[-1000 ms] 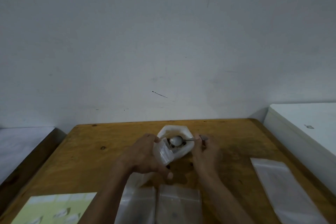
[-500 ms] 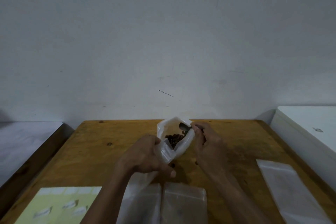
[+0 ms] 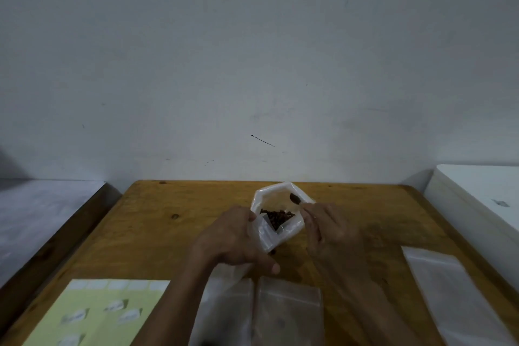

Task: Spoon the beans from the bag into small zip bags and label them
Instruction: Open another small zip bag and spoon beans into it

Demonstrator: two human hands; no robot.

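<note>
Now left hand (image 3: 234,236) clamps bag (image 3: 276,215) rim; right hand (image 3: 327,229) pinches spoon (image 3: 295,198) inside.

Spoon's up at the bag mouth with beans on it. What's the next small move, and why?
Probably carry the spoon in the right hand across to an empty zip bag near the front table edge and tip it in. The spoon bowl looks loaded and sits at the rim of the bean bag, which the left hand holds open; the flat zip bags look unfilled.
</note>
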